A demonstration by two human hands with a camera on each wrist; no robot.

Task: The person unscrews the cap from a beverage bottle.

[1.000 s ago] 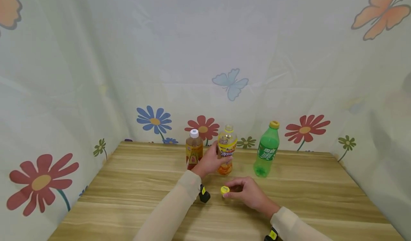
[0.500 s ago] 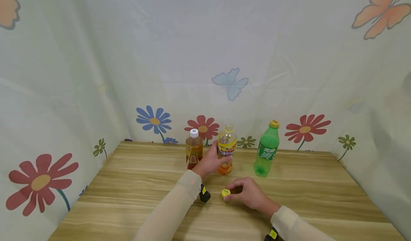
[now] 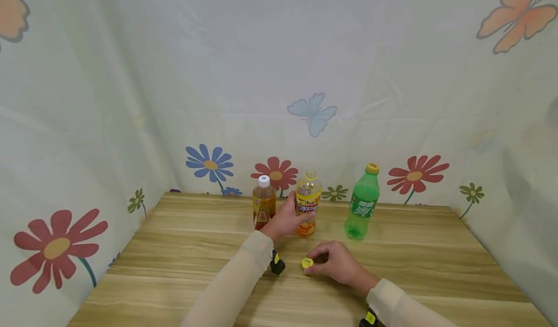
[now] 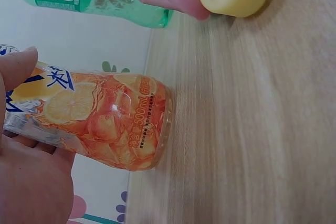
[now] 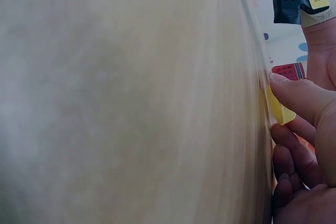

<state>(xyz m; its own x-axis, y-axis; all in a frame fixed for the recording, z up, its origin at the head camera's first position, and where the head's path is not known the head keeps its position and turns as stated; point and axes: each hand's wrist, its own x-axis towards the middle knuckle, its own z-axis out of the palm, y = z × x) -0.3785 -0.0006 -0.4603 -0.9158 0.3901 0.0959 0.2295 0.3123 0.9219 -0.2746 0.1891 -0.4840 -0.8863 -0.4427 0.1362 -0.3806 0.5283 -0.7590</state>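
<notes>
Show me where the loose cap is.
In the head view, right of centre, the right hand pinches the loose cap in front of the uncapped bottle.

Table (image 3: 165, 269) here's wood-look, light brown w/ streaky grain running L to R. Three bottles stand on its far half, in a rough row. On the L, an amber bottle (image 3: 264, 204) w/ white lid (image 3: 263, 181), foot partly hidden from me. In the mid., just beside it, an orange bottle (image 3: 308, 204), upright, open at the top. On the R, a bit apart, a green bottle (image 3: 363, 201) w/ yellow lid (image 3: 372, 168). Nearer, approx. centre, a small yellow cap (image 3: 306, 263), top face up, apparently touching the tabletop.
</notes>
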